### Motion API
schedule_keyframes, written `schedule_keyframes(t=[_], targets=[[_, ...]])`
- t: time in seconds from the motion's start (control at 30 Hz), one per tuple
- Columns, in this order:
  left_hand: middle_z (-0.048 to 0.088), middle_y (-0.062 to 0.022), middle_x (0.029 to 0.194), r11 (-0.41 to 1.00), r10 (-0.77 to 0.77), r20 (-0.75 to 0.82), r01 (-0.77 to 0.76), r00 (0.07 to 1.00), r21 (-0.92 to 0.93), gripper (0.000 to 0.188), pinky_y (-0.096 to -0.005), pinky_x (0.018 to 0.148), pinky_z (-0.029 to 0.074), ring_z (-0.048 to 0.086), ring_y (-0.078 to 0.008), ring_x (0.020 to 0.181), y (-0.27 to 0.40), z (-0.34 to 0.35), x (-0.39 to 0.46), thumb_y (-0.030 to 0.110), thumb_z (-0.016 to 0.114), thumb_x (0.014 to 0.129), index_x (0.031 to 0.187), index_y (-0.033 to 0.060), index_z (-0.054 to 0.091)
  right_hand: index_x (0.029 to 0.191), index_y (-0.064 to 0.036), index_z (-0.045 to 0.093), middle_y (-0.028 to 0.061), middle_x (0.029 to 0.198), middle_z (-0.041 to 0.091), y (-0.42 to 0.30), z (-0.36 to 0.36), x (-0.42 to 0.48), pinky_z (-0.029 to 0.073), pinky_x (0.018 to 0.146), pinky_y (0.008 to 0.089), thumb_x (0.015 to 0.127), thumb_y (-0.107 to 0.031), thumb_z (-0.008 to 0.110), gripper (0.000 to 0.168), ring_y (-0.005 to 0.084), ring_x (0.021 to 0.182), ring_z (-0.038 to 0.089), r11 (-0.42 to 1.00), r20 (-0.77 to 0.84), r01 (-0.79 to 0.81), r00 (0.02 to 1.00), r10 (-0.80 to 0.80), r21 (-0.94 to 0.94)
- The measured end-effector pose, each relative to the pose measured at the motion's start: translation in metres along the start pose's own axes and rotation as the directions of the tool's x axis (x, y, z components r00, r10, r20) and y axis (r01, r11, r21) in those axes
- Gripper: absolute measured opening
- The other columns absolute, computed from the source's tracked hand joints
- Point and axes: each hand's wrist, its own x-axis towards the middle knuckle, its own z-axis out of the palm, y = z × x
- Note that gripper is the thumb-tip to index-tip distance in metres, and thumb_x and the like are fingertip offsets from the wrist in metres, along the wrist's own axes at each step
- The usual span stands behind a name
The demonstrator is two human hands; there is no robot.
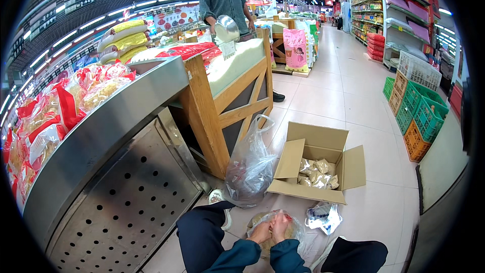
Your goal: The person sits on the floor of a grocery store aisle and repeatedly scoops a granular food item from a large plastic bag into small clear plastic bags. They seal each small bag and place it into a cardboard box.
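Observation:
Low before me, between my knees, a clear plastic bag [296, 231] with tan contents rests on the tiled floor. My left hand [260, 232] and my right hand [279, 223] meet at its top, fingers closed on the gathered plastic. Just beyond stands an open cardboard box [314, 195], its flaps spread, with several small clear packets of tan goods [320, 177] inside. A crumpled clear and white plastic wrapper with blue print [324, 217] lies right of the bag. Left of the box sits a large clear plastic bag [248, 174] with its handles up.
A steel counter [125, 110] with red and clear packages [81, 98] runs along the left, beside a wooden rice bin [242, 110]. A person [223, 2] stands behind the bin with a metal scoop [226, 27]. Stacked plastic crates [420, 110] and shelves [405, 22] line the right.

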Motion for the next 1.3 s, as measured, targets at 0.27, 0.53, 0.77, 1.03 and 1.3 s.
schedule_keyframes(t=[0.27, 0.53, 0.77, 1.03, 1.3], targets=[[0.062, -0.0207, 0.099, 0.990, 0.050, -0.162, -0.070, 0.985, -0.122, 0.041, -0.0409, 0.080, 0.045, 0.058, -0.0372, 0.096, 0.003, -0.001, -0.006, 0.017, 0.065, 0.068, 0.107, 0.0043, 0.057, 0.063, -0.005, 0.046, -0.0002, 0.054, 0.044, 0.018, 0.000, -0.004, 0.034, 0.046, 0.0240, 0.094, -0.024, 0.044, 0.037, 0.0062, 0.051, 0.040, 0.944, 0.046, 0.218, 0.976, -0.213, -0.250], [0.061, -0.0233, 0.098, 0.999, -0.032, -0.192, 0.038, 0.981, 0.028, 0.038, -0.0452, 0.081, 0.045, 0.056, -0.0402, 0.095, 0.005, -0.009, -0.015, 0.010, 0.060, 0.071, 0.109, 0.0034, 0.057, 0.066, -0.002, 0.049, -0.0033, 0.055, 0.042, 0.019, -0.007, 0.004, 0.032, 0.047, 0.0261, 0.092, -0.024, 0.047, 0.035, 0.0053, 0.054, 0.038, 0.970, -0.048, 0.102, 0.992, -0.115, -0.219], [0.058, -0.0247, 0.101, 0.998, -0.027, -0.129, 0.034, 0.991, 0.052, 0.052, -0.0444, 0.083, 0.044, 0.054, -0.0403, 0.097, 0.009, -0.021, -0.016, 0.010, 0.064, 0.065, 0.116, 0.0041, 0.053, 0.084, 0.002, 0.054, 0.0219, 0.075, 0.055, 0.060, -0.093, 0.043, 0.042, 0.068, 0.0420, 0.093, -0.020, 0.040, 0.027, 0.0375, 0.072, 0.053, 0.592, 0.045, 0.289, 0.919, -0.391, -0.753], [0.056, -0.0233, 0.109, 0.991, -0.016, -0.133, 0.034, 0.991, 0.132, 0.055, -0.0415, 0.087, 0.043, 0.052, -0.0385, 0.102, 0.017, -0.025, -0.015, 0.011, 0.066, 0.068, 0.119, 0.0009, 0.049, 0.094, -0.004, 0.056, 0.0194, 0.098, 0.053, 0.100, -0.123, 0.024, 0.043, 0.081, 0.0461, 0.084, -0.017, 0.051, 0.017, 0.0372, 0.094, 0.050, 0.061, 0.316, 0.352, 0.894, -0.316, -0.934], [0.055, -0.0233, 0.110, 0.994, -0.015, -0.074, 0.023, 0.997, 0.105, 0.052, -0.0439, 0.085, 0.044, 0.052, -0.0389, 0.102, 0.028, -0.022, -0.002, 0.009, 0.062, 0.069, 0.120, 0.0047, 0.048, 0.092, -0.004, 0.062, 0.0213, 0.091, 0.059, 0.114, -0.139, 0.053, 0.045, 0.077, 0.0481, 0.087, -0.028, 0.050, 0.028, 0.0385, 0.087, 0.057, -0.004, 0.125, 0.125, 0.992, 0.011, -0.992]])
